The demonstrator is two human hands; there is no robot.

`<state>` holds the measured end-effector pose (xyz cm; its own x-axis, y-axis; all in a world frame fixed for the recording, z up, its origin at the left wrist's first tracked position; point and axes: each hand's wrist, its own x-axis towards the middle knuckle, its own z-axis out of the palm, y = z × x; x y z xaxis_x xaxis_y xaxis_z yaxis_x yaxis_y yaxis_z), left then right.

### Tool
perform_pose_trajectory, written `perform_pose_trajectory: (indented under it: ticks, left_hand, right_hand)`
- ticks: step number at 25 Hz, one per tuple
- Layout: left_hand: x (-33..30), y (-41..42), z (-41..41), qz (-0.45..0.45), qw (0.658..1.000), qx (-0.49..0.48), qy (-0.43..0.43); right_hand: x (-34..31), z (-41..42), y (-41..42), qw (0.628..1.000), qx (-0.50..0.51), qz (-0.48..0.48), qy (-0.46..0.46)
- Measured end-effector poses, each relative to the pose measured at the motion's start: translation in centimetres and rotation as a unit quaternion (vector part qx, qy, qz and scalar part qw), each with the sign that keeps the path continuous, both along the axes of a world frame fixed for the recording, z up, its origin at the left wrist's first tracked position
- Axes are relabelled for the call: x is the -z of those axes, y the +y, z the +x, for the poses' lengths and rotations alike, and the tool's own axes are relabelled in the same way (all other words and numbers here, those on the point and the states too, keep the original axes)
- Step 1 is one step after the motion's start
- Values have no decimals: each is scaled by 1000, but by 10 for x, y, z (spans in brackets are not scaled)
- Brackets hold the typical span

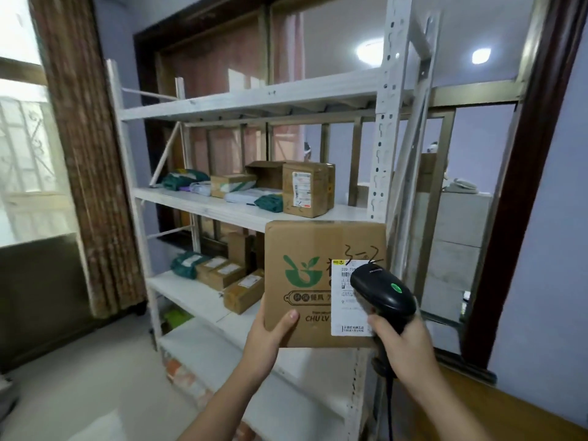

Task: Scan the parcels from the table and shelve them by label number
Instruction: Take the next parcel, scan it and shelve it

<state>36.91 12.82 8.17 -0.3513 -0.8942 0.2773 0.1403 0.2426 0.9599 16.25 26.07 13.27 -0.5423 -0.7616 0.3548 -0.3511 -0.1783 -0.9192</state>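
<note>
The box (305, 281) is held up in front of the rack (386, 128), below its middle shelf (203, 202). My left hand (270, 334) grips its lower left corner, thumb on the front face. My right hand (402, 348) has its fingers wrapped around the scanner (383, 289), its head over the box's white label (342, 300). Other parcels (305, 189) lie on the shelves.

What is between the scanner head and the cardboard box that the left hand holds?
In the head view, only the white shipping label lies there, stuck on the cardboard box; the scanner in the right hand overlaps it. The left hand holds the box's lower corner.
</note>
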Motion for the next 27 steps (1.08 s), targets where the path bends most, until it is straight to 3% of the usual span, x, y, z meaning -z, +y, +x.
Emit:
perform_pose_trajectory:
  ticks: [12, 27]
  left_hand:
    - [5, -99, 184, 24, 995, -91, 39]
    - [32, -190, 262, 93, 969, -218, 72]
  right_hand:
    - [1, 162, -149, 990, -136, -21, -34]
    - [11, 226, -297, 963, -266, 29, 13]
